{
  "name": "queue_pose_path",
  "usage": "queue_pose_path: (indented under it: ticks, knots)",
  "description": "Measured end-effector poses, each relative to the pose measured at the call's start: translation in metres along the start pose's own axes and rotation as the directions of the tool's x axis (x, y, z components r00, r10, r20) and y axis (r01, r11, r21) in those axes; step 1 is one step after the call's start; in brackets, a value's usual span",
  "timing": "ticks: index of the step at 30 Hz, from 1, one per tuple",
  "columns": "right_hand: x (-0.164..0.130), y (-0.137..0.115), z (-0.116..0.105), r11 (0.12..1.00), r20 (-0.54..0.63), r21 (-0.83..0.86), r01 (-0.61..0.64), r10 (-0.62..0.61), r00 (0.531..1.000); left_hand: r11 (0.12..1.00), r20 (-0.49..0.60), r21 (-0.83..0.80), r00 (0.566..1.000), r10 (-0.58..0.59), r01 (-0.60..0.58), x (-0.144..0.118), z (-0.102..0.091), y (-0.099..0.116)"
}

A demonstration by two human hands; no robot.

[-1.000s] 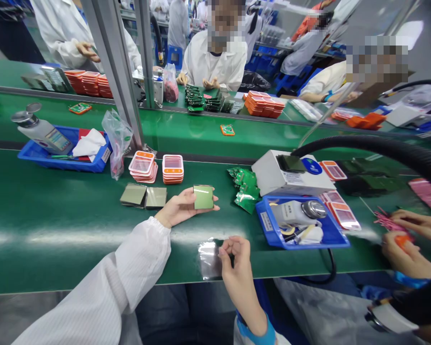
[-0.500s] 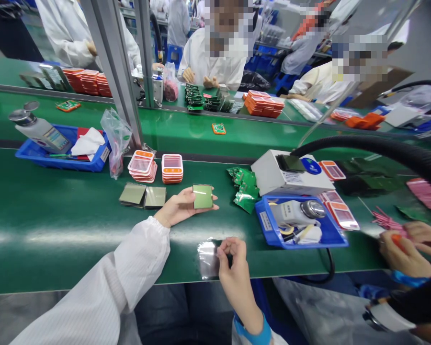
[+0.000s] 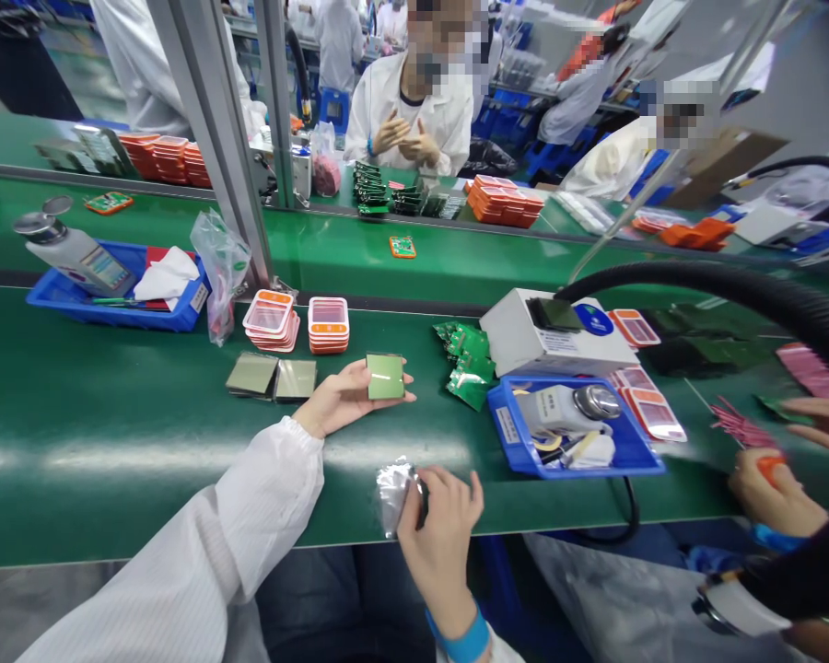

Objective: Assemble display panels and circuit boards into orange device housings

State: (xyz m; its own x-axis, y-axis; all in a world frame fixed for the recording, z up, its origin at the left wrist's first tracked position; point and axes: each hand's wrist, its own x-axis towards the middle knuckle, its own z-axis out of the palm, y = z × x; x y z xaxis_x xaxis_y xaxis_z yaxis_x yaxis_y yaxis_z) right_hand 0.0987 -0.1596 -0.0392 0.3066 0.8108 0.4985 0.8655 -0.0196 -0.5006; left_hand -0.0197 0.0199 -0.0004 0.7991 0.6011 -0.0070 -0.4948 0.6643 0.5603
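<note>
In my left hand is a small square display panel with a shiny greenish face, held by its edges above the green bench. Near the bench's front edge, my right hand pinches a clear plastic film, which looks creased and reflective. Part of the film is hidden behind the fingers. Left of my left hand lie two piles of similar display panels. Behind them stand two stacks of orange-and-white framed covers. Several green circuit boards lie in a heap to the right.
A blue tray with a bottle stands right, before a white box. Another blue tray and a plastic bag sit left by a metal post. A co-worker's hands work far right. A framed board lies on the belt.
My right hand has shifted slightly left and turned, and the film under its fingers has gone from flat to creased. My left hand keeps the panel in nearly the same place. The framed boards moved left.
</note>
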Motion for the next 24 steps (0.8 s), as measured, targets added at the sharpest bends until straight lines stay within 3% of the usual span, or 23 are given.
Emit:
queue_pose_path:
  ticks: [2, 4, 6, 9, 13, 16, 17, 18, 20, 21, 22, 23, 24]
  knots:
    - [-0.004, 0.0, 0.0, 0.999, -0.148, -0.033, -0.028, 0.023, 0.989, 1.0, -0.003, -0.002, 1.0, 0.004, -0.004, 0.0, 0.0, 0.0]
    - [-0.011, 0.0, 0.0, 0.999, -0.151, 0.021, 0.03, -0.027, 0.988, 1.0, -0.009, -0.003, 1.0, 0.002, -0.002, 0.0, 0.001, 0.0]
    - [-0.017, 0.001, -0.001, 0.983, 0.054, 0.064, 0.173, -0.177, 0.983, 1.0, -0.011, -0.003, 1.0, -0.003, 0.003, 0.0, 0.002, 0.0]
    - [-0.02, 0.001, -0.005, 0.941, 0.385, 0.058, 0.334, -0.33, 0.862, 1.0, -0.003, 0.002, 1.0, -0.013, 0.013, 0.0, 0.003, -0.001]
    - [-0.015, -0.003, -0.013, 0.91, 0.512, 0.077, 0.407, -0.386, 0.767, 1.0, -0.025, -0.006, 1.0, -0.01, 0.01, 0.001, 0.003, -0.003]
    - [-0.006, -0.004, -0.021, 0.918, 0.566, 0.187, 0.35, -0.392, 0.725, 1.0, -0.044, -0.02, 0.999, -0.009, 0.008, 0.0, 0.003, -0.002]
    - [0.0, -0.002, -0.024, 0.923, 0.566, 0.254, 0.29, -0.385, 0.729, 0.999, -0.048, -0.033, 0.999, -0.007, 0.006, 0.0, 0.003, -0.001]
    - [0.008, 0.001, -0.027, 0.922, 0.536, 0.326, 0.207, -0.36, 0.763, 0.998, -0.047, -0.059, 0.999, -0.009, 0.006, 0.0, 0.004, -0.001]
    - [0.032, 0.011, -0.031, 0.88, 0.374, 0.475, 0.012, -0.214, 0.903, 0.991, -0.024, -0.129, 0.999, -0.031, 0.028, -0.001, 0.006, -0.003]
    - [0.048, 0.017, -0.033, 0.832, 0.255, 0.548, -0.082, -0.073, 0.964, 0.986, -0.001, -0.161, 0.999, -0.049, 0.048, -0.002, 0.008, -0.005]
    - [0.066, 0.022, -0.034, 0.767, 0.175, 0.621, -0.158, 0.061, 0.983, 0.98, 0.025, -0.185, 0.997, -0.067, 0.071, -0.002, 0.011, -0.008]
    - [0.084, 0.026, -0.034, 0.682, 0.191, 0.696, -0.225, 0.127, 0.973, 0.976, 0.054, -0.198, 0.995, -0.086, 0.095, -0.003, 0.014, -0.011]
    - [0.103, 0.029, -0.033, 0.574, 0.289, 0.765, -0.294, 0.102, 0.952, 0.972, 0.086, -0.2, 0.991, -0.107, 0.122, -0.004, 0.016, -0.015]
